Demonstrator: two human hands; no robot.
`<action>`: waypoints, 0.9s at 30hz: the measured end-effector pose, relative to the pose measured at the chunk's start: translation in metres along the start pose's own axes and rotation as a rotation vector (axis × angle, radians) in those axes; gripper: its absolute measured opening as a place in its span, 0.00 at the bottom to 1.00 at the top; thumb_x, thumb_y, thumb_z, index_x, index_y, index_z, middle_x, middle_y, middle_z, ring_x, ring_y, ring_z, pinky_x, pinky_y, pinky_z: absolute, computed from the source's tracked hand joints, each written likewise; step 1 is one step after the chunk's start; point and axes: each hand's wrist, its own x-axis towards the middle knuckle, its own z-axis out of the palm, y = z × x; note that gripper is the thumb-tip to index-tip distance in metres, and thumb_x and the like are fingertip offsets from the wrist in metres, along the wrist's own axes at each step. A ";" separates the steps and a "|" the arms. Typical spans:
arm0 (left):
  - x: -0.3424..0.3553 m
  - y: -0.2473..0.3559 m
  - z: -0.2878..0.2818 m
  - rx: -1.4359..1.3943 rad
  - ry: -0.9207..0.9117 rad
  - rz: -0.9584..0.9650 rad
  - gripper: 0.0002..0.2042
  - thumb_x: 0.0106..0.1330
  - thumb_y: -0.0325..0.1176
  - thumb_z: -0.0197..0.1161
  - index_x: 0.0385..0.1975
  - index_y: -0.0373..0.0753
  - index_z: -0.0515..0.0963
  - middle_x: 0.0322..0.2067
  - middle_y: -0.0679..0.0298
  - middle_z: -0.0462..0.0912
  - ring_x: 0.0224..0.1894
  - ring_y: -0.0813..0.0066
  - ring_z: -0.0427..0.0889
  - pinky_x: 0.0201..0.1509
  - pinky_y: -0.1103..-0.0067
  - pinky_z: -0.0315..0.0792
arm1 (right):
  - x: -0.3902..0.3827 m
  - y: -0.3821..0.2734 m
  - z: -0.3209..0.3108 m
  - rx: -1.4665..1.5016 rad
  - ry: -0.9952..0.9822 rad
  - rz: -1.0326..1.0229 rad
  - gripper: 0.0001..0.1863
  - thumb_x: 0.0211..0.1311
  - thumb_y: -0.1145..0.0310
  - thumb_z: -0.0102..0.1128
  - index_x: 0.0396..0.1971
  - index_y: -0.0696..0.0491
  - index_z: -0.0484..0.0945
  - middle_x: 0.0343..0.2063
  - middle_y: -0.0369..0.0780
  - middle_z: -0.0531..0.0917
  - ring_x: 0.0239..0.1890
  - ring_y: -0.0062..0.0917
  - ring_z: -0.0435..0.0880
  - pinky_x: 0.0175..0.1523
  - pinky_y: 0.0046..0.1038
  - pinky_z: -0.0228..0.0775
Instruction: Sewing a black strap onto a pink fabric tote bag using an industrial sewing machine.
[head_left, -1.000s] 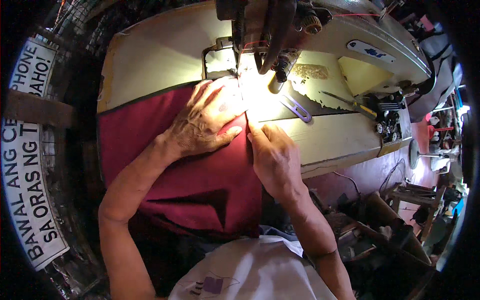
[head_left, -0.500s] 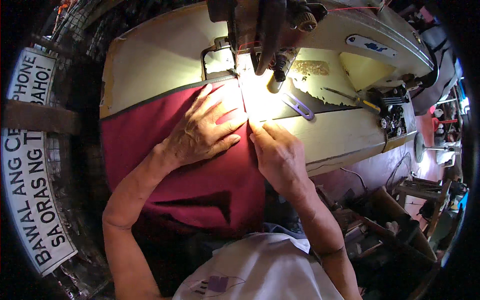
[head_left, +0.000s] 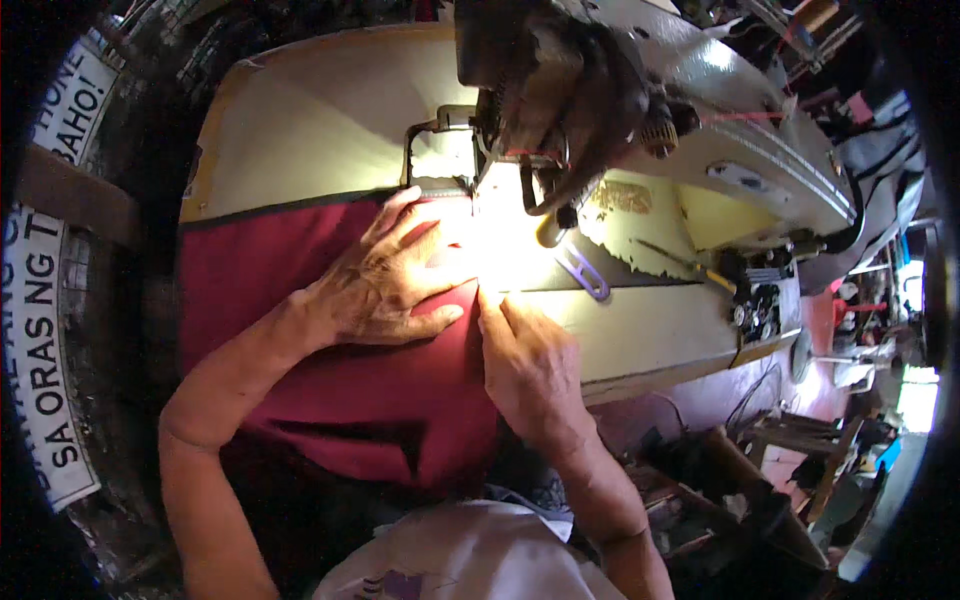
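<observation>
At the far left, a white sign panel with black lettering [head_left: 60, 350] is standing beside the pale cream counter with a worn brown edge [head_left: 300, 120]. A maroon cloth with a dark border [head_left: 260, 270] is lying across the counter's front, its lower part hanging toward the person. The left hand [head_left: 385, 285] is pressing palm down on this cloth, fingers spreading open. The right hand [head_left: 535, 365] is curling, fingertips touching the cloth's right edge; glare is hiding whether they are pinching it. Beyond both hands, a beige metal sewing machine with a dark head [head_left: 735, 150] is standing over the brightly lit spot. Farther right, a flat purple slotted piece [head_left: 583, 272] is lying near a screwdriver with a yellow-and-black handle [head_left: 719, 281].
</observation>
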 end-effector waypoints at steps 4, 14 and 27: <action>0.000 -0.004 0.000 0.012 -0.016 0.055 0.19 0.58 0.44 0.66 0.49 0.44 0.82 0.55 0.56 0.76 0.66 0.54 0.67 0.75 0.49 0.53 | 0.001 0.001 0.001 0.018 0.003 0.020 0.20 0.57 0.77 0.57 0.52 0.59 0.77 0.34 0.44 0.79 0.36 0.39 0.81 0.40 0.39 0.74; 0.018 -0.026 -0.005 -0.019 0.062 0.076 0.17 0.54 0.37 0.68 0.45 0.42 0.82 0.49 0.61 0.78 0.60 0.58 0.72 0.73 0.53 0.59 | 0.025 0.008 0.008 0.008 -0.018 0.076 0.22 0.56 0.75 0.55 0.53 0.64 0.76 0.41 0.49 0.82 0.40 0.40 0.83 0.42 0.37 0.77; 0.022 -0.049 0.001 -0.054 0.107 0.193 0.14 0.56 0.36 0.69 0.42 0.39 0.82 0.47 0.58 0.79 0.59 0.57 0.76 0.72 0.47 0.60 | 0.042 0.011 0.016 -0.004 0.076 0.108 0.18 0.59 0.75 0.53 0.51 0.61 0.77 0.35 0.49 0.83 0.35 0.44 0.84 0.40 0.40 0.77</action>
